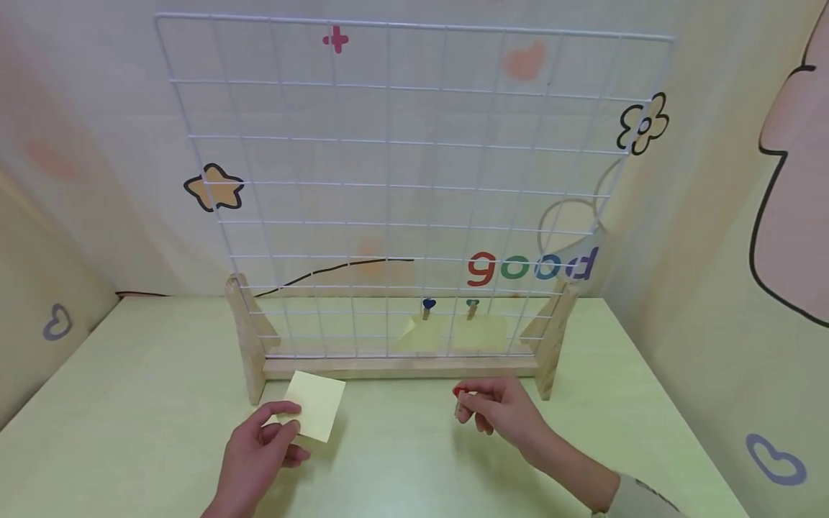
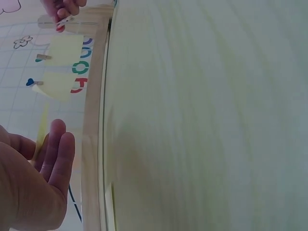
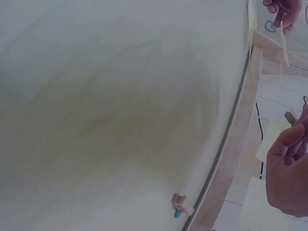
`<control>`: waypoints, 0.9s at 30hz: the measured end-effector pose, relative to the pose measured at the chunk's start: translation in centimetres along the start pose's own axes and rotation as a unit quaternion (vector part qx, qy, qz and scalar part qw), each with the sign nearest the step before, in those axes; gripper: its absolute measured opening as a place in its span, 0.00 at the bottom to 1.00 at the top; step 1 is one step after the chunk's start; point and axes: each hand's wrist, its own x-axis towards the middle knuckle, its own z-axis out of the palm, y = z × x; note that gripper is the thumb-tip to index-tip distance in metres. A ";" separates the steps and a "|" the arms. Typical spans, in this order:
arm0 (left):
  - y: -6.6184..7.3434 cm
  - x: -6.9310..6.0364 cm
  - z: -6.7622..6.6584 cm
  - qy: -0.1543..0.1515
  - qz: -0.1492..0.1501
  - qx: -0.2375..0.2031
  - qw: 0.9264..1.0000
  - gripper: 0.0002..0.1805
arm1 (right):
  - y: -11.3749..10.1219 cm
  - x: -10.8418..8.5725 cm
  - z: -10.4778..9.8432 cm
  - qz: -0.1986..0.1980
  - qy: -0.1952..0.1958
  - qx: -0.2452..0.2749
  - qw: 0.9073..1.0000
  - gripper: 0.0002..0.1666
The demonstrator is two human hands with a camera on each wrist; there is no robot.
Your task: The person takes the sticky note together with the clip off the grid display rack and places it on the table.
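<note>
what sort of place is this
Probably a small decorated desk nook, perhaps for crafts, though that's a guess. Cartoon-patterned walls stand behind and beside a pale tabletop, which holds a white wire grid with yellow notes clipped to it.

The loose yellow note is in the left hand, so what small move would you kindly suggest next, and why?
Probably lift the yellow note to the wire grid, beside the two clipped notes: the left hand pinches it, and the right hand holds a red-topped clip.
</note>
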 end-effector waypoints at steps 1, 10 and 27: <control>-0.1 0.0 0.0 -0.001 0.003 0.006 1.000 0.11 | 0.2 -0.1 -0.1 0.005 0.000 -0.001 1.000 0.17; 0.0 0.0 0.1 -0.007 0.025 0.050 0.998 0.09 | 1.7 -0.3 -1.0 0.041 0.003 -0.009 0.999 0.18; -0.5 0.2 0.6 -0.022 0.040 0.117 0.992 0.06 | 4.2 -0.7 -1.6 0.088 -0.011 -0.027 0.996 0.15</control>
